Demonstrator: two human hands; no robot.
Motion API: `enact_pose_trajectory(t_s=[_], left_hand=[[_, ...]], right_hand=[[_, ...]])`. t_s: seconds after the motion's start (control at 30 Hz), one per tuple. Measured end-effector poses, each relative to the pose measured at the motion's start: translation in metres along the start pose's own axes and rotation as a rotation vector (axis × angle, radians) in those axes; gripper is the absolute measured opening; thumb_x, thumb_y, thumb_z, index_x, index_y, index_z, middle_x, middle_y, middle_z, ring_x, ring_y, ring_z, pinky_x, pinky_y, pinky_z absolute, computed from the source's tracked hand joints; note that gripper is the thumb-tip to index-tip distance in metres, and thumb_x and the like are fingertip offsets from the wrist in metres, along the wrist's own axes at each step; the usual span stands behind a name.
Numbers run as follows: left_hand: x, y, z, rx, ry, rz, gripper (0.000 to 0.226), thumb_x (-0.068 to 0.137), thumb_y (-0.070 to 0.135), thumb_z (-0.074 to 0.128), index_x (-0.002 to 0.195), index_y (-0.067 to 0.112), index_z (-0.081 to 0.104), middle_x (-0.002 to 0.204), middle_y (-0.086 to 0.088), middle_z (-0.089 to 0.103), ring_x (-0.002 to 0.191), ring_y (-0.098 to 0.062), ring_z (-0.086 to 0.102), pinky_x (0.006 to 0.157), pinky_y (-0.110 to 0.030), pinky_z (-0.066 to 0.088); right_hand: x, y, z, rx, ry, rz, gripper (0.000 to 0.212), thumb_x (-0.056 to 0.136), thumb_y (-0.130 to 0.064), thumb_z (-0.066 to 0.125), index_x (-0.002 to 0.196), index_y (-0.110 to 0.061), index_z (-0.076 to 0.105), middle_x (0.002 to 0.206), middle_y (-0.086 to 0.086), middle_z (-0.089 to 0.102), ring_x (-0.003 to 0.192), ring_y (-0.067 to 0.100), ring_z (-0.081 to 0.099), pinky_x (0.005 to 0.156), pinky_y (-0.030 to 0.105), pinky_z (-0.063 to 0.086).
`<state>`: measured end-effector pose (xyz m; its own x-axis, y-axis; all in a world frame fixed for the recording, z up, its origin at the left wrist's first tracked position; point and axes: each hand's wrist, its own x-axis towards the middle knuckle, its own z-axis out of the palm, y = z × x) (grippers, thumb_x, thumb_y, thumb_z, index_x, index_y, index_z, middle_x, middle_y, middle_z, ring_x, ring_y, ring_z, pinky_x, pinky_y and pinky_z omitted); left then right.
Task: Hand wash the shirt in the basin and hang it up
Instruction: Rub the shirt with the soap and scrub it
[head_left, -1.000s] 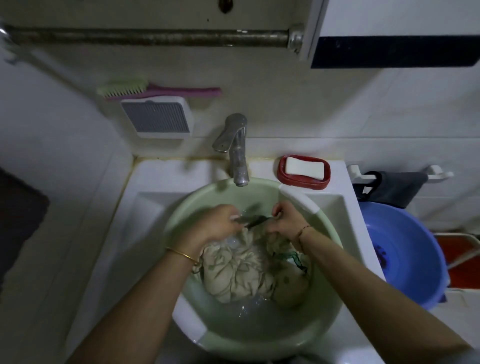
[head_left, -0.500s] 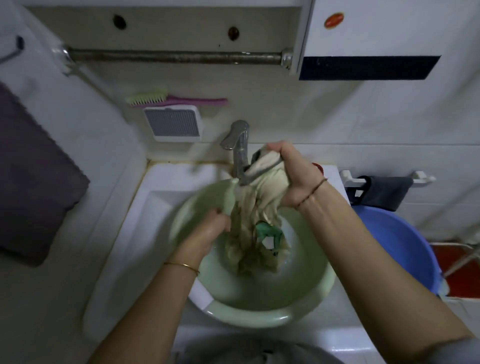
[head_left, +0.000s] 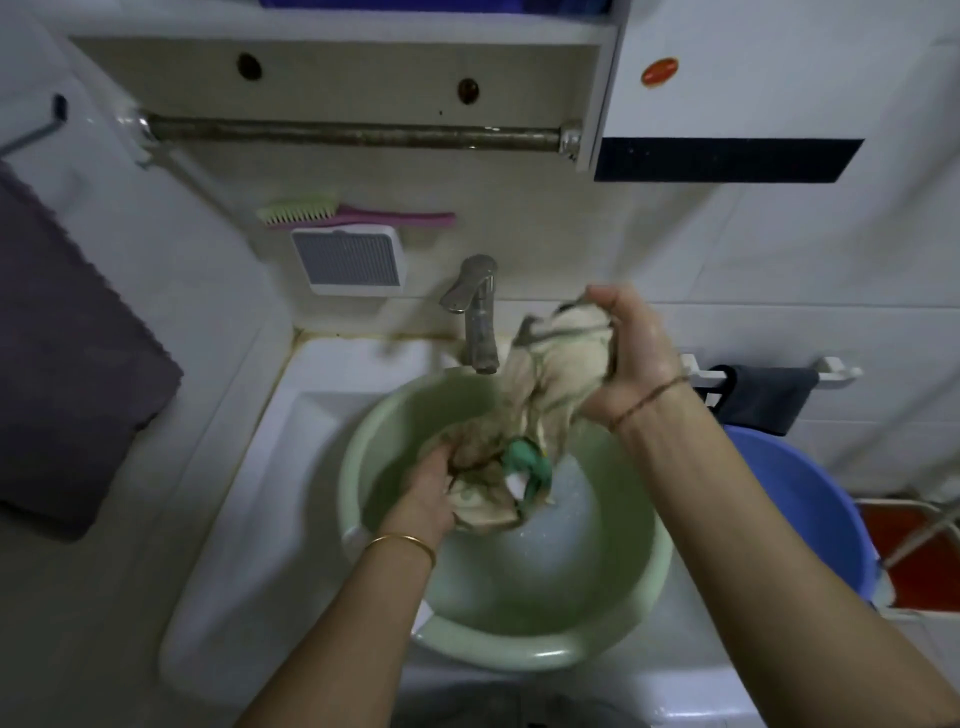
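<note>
Shirt: the shirt (head_left: 550, 374) is a wet cream cloth with dark edging and a green printed patch, bunched and twisted into a rope that runs from right of centre down into the basin at mid-frame.
Basin: the basin (head_left: 639, 587) is round, pale green smooth plastic with a thick rolled rim; cloudy water lies in its bottom.
Right hand: the right hand (head_left: 631, 353) is curled round the upper bunch of cloth, held above the basin just right of the tap; a thin cord bracelet circles the wrist.
Left hand: the left hand (head_left: 428, 493) grips the lower bunch inside the basin; a gold bangle sits on the wrist.
Hands: well apart, one high and one low, each clamped on the shirt.
Sink: the sink (head_left: 291, 467) is white and glossy, and carries the basin.
Tap: the tap (head_left: 478, 317) is dull metal, its spout over the basin's far rim.
Brush: the brush (head_left: 353, 214) has pale green bristles and a pink handle, above centre.
Bucket: the bucket (head_left: 810, 499) is blue plastic, at right.
</note>
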<state>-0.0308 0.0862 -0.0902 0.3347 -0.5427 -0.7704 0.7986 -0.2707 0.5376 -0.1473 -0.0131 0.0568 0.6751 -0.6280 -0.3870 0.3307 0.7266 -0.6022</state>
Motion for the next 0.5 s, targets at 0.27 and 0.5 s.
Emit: enact_pose_trajectory(t_s=[0.27, 0.5], left_hand=[[0.011, -0.003, -0.007, 1.389, 0.371, 0.656, 0.074, 0.081, 0.032, 0.069, 0.139, 0.015, 0.026, 0.130, -0.010, 0.045, 0.102, -0.029, 0.057, 0.073, -0.032, 0.047], [0.044, -0.005, -0.013, 2.210, -0.003, 0.201, 0.128, 0.066, 0.055, 0.076, 0.145, 0.035, -0.022, 0.152, -0.015, -0.030, 0.137, -0.050, -0.020, 0.106, -0.072, 0.009]], right_hand=[[0.045, 0.073, -0.094, -1.455, 0.329, 0.105, 0.027, 0.093, -0.027, 0.051, 0.094, -0.002, 0.061, 0.085, 0.010, 0.062, 0.091, 0.030, 0.063, 0.073, 0.033, 0.051], [0.084, 0.138, -0.162, -2.132, 0.034, 0.394, 0.110, 0.081, -0.041, 0.067, 0.145, -0.032, -0.022, 0.154, 0.009, -0.024, 0.139, 0.049, 0.003, 0.106, 0.060, 0.030]])
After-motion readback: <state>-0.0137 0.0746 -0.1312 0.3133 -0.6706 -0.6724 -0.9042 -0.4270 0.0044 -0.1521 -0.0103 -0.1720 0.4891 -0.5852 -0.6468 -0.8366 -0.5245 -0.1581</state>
